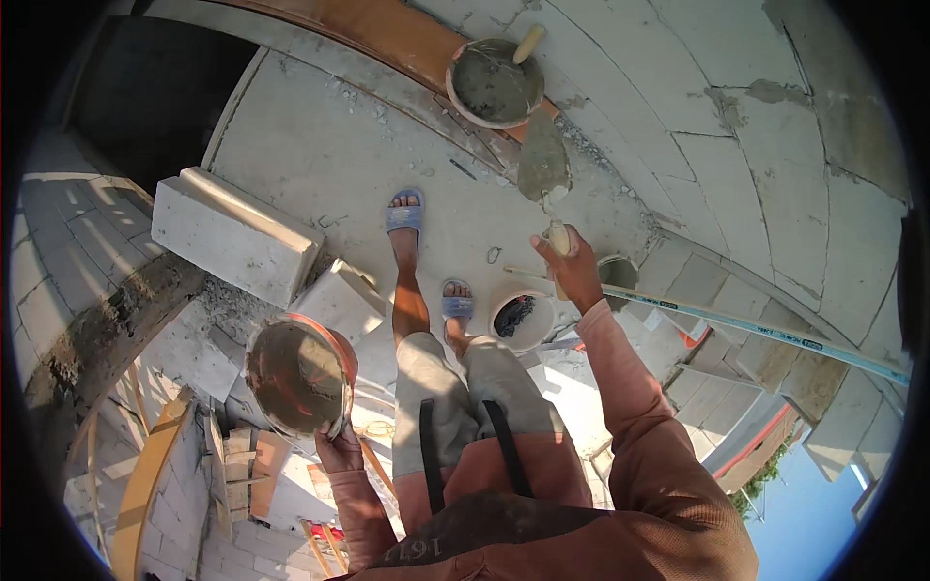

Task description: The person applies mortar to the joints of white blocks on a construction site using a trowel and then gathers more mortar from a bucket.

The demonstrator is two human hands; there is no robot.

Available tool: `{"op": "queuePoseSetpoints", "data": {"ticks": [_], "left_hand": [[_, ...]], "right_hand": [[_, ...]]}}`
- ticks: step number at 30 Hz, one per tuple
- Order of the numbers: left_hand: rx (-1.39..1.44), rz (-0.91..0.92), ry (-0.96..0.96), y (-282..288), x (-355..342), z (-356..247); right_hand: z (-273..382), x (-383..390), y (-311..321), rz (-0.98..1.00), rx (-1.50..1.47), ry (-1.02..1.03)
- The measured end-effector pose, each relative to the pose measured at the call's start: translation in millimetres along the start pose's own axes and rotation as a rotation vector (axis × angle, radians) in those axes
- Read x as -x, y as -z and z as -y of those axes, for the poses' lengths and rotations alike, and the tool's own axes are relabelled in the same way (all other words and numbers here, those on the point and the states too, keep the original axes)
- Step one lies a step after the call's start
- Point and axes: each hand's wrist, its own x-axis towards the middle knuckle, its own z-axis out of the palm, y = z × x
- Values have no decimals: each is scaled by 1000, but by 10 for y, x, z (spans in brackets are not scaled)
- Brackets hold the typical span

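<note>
My left hand (pixel 339 447) grips the rim of a mortar-smeared bucket (pixel 350 360), orange-red on its outside. Grey wet mortar (pixel 300 382) covers the inside of it. My right hand (pixel 572 271) is closed round the pale handle of a trowel (pixel 544 165). The trowel's broad blade, coated in grey mortar, points away from me toward a round tub (pixel 453 92) of mortar. A pale tool handle (pixel 528 45) sticks out over that tub's far edge. The trowel blade appears apart from the tub.
Pale blocks (pixel 232 232) lie at the left by a dark opening (pixel 155 97). A white bucket (pixel 531 334) with dark contents and a grey bucket (pixel 620 273) stand near my right foot. A long blue-green bar (pixel 717 320) reaches rightward. A block wall (pixel 697 107) rises ahead.
</note>
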Motion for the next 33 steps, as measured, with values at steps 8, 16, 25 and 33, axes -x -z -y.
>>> {"op": "queuePoseSetpoints", "data": {"ticks": [8, 16, 25, 33], "left_hand": [[-190, -33, 193, -1084, -483, -544], [-579, 44, 189, -1990, -897, -712], [-783, 298, 328, -2327, -1357, -1003], [-946, 367, 268, -2741, -1092, -770]], "right_hand": [[132, -382, -396, 182, -90, -261], [-229, 55, -722, 93, -579, -676], [-921, 1407, -349, -131, -867, -1065], [-2912, 1280, 501, -658, -924, -1070]]}}
